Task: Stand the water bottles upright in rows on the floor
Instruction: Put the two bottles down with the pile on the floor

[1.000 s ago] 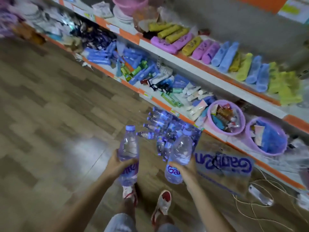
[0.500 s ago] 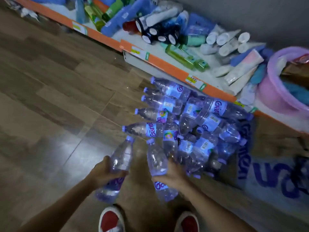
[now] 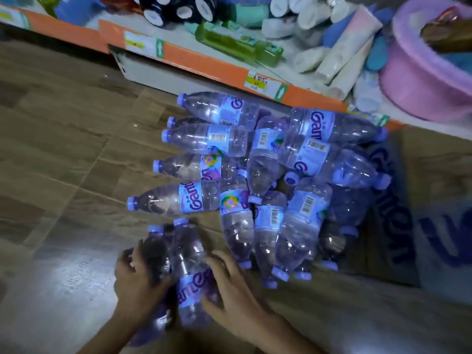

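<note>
Several clear water bottles with purple caps and purple-blue labels lie in a heap (image 3: 268, 180) on the wood-pattern floor, pointing different ways. In front of the heap two more bottles are side by side, caps pointing away from me. My left hand (image 3: 138, 279) is wrapped round the left bottle (image 3: 155, 251). My right hand (image 3: 229, 290) grips the right bottle (image 3: 189, 272) by its labelled lower half. Both bottles lean and their bases are hidden by my hands and arms, so I cannot tell whether they touch the floor.
A flattened plastic wrap with blue lettering (image 3: 419, 226) lies under and right of the heap. Behind it runs a low shelf with an orange edge (image 3: 204, 67), holding tubes, green bottles and a pink basin (image 3: 421, 80). Bare floor (image 3: 63, 175) stretches to the left.
The view has dropped much closer to the floor and the heap. Both hands have brought their bottles together, side by side, low in front of the heap.
</note>
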Available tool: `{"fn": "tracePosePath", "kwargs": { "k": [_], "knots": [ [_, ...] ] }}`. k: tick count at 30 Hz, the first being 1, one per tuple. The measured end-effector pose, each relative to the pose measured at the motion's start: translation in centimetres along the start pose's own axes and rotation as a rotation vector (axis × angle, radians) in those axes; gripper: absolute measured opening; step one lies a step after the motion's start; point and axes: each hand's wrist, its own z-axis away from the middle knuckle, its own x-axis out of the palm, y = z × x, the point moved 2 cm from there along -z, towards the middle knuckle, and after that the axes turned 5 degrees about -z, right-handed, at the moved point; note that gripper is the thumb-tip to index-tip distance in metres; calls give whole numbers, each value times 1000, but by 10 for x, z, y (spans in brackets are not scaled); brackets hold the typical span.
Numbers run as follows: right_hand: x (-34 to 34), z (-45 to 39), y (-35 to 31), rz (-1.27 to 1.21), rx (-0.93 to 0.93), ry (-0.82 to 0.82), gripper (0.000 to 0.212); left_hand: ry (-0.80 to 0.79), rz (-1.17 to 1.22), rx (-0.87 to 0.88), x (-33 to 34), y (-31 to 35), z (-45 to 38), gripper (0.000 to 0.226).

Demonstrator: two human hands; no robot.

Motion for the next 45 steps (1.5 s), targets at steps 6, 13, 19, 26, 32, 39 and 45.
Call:
{"fn": "tracePosePath", "kwargs": {
  "k": [6, 13, 19, 26, 32, 39, 45],
  "knots": [
    [-68, 7, 29, -290, 24, 398, 28, -164, -166, 502, -3, 43, -38, 81],
    [-235, -17, 55, -205, 128, 831, 31, -156, -424, 870, -47, 117, -57, 53],
    [-328, -69, 129, 166, 356, 649, 33, -164, -236, 885, -69, 277, -72, 67],
    [-330, -96, 141, 400, 360, 207, 72, -292, -525, 974, -40, 342, -38, 46],
    [-304, -106, 156, 460, 374, 271, 82, -195, -346, 942, -31, 355, -64, 40],
    [-278, -101, 163, 320, 499, 330, 75, -94, -301, 909, 25, 378, -82, 65],
    [-248, -68, 149, -4, 549, 352, 34, -17, -616, 1150, 49, 371, -61, 83]
  ]
}}
